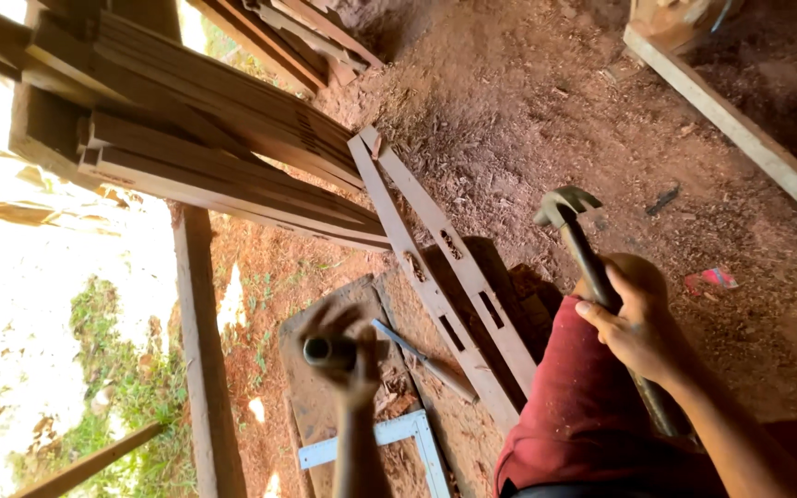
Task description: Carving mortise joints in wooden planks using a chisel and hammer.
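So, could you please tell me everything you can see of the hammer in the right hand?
The claw hammer has a dark, worn metal head with a curved, forked claw at the upper left and a long dark handle that looks like metal. It slants from the head down to the right, over the red-clothed knee. The right hand grips the handle at about its middle; the lower end passes behind the forearm.

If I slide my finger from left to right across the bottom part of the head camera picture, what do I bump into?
Green grass → upright wooden post → left hand gripping a dark round handle → chisel → long slotted wooden strips → red-clothed knee → right hand holding a claw hammer → small red scrap on the dirt.
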